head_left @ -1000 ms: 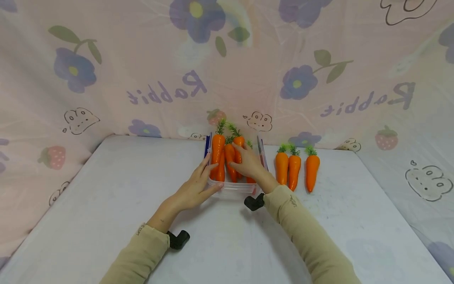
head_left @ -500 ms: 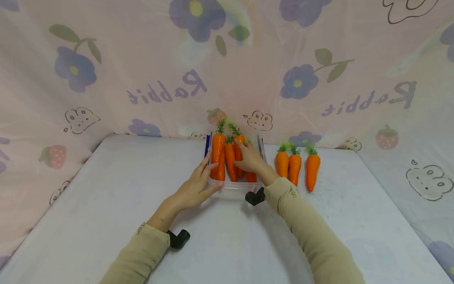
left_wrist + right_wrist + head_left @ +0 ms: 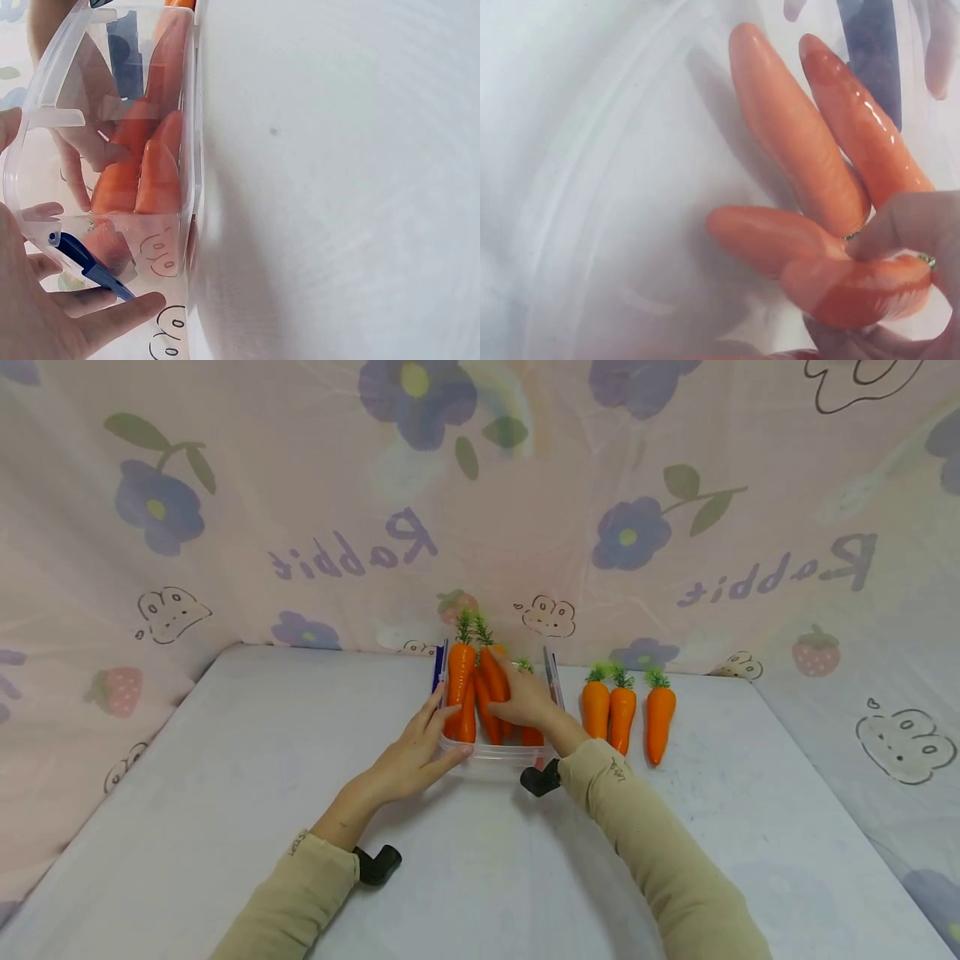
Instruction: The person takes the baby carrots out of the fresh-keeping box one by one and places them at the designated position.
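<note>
A clear plastic box (image 3: 495,756) holds several orange carrots with green leafy tops. My right hand (image 3: 528,697) reaches inside and holds a carrot (image 3: 493,672) between thumb and fingers. In the right wrist view, that carrot (image 3: 855,292) lies across another carrot (image 3: 769,236), seen through the clear wall. My left hand (image 3: 405,764) rests against the box's near left corner with its fingers spread. In the left wrist view, those fingers lie around a blue latch (image 3: 86,262) on the box's side. The right hand partly covers the carrots on the box's right side.
Three carrots lie on the white table right of the box, two side by side (image 3: 596,706) and one carrot (image 3: 660,722) apart. A patterned cloth (image 3: 510,527) hangs behind the table. Black wrist-worn pieces (image 3: 378,866) stick out below both hands.
The carrot in my right hand has shifted left, its leafy top now closer to the leftmost carrot's. My right fingers moved slightly left with it. My left hand has stayed still.
</note>
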